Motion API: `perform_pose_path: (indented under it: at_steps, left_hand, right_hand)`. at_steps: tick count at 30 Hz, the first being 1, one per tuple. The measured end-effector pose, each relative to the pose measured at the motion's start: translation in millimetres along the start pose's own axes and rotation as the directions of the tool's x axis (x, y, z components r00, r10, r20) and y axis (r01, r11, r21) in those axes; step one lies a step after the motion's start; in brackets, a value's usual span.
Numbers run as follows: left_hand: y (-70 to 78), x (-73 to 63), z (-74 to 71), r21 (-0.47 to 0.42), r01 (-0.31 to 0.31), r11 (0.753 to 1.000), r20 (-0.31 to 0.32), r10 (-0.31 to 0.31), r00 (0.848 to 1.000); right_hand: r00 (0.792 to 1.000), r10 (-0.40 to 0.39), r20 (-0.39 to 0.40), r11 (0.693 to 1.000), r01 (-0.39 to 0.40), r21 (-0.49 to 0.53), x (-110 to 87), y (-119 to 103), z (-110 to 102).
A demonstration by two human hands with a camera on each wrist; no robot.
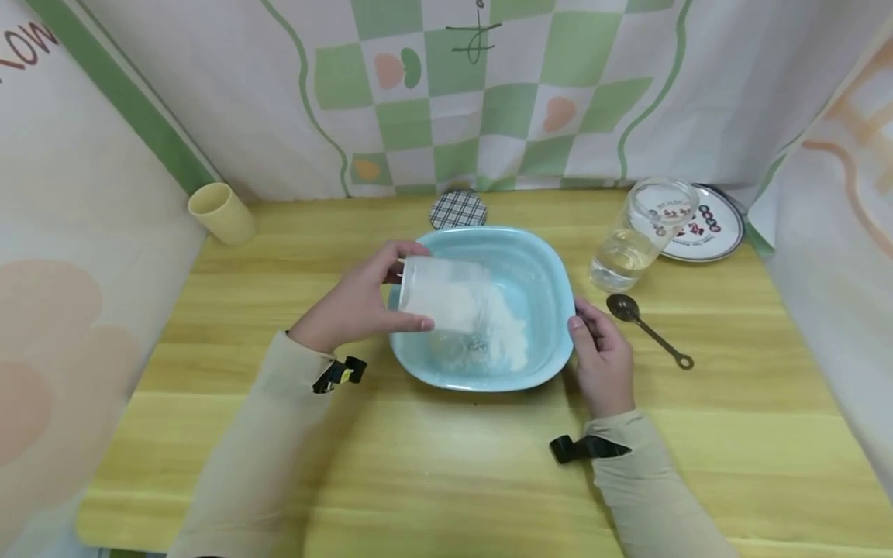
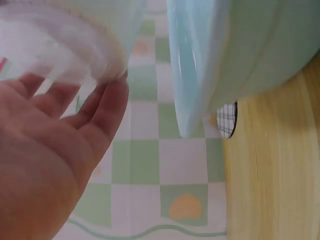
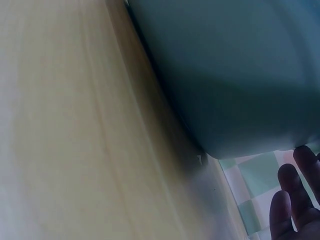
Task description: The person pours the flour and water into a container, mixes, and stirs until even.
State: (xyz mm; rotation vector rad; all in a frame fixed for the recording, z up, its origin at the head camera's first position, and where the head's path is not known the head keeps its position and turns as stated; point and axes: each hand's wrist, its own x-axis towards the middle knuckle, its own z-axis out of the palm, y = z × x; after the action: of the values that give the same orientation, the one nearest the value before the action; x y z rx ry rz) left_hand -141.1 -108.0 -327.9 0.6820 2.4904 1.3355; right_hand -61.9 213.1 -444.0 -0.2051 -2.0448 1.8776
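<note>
Tipping a clear jar (image 1: 446, 298) of white powder over the blue basin (image 1: 537, 263) mid-table, left hand (image 1: 352, 306) is gripping it, right hand (image 1: 600, 356) is steadying the rim, fingers probably loosely curled; keep the mouth low, pour slowly.

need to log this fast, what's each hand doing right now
Left hand: grips a clear jar of white powder, tipped over the blue basin.
Right hand: thumb on the basin's rim, fingers hidden below it.
</note>
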Motion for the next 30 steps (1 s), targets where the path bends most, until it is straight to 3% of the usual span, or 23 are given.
perform_pose_path:
  at_steps: [9, 17, 20, 25, 30]
  left_hand:
    - [-5.8, -15.3, -6.7, -0.049, 0.033, 0.998, -0.017, -0.034, 0.999]
    - [-20.5, -23.6, -1.9, -0.226, 0.009, 0.974, -0.097, -0.032, 0.995]
    - [-27.4, -28.6, -0.7, -0.288, -0.006, 0.958, -0.141, -0.036, 0.989]
    - [-37.2, -36.1, 0.4, -0.284, -0.026, 0.959, -0.203, -0.034, 0.978]
    - [-48.4, -42.2, 3.7, -0.318, -0.049, 0.947, -0.290, -0.048, 0.956]
  right_hand:
    - [1.000, 0.008, -0.001, 1.000, -0.008, 0.002, -0.9, -1, 2]
    - [1.000, 0.015, 0.000, 1.000, -0.015, 0.023, -1.1, -1, 3]
    - [1.000, 0.022, 0.000, 1.000, -0.022, 0.022, -1.1, 0, 3]
    - [1.000, 0.028, -0.008, 1.000, -0.028, 0.013, -0.6, 1, 3]
    - [0.999, 0.032, -0.009, 0.999, -0.032, 0.027, -0.4, 1, 4]
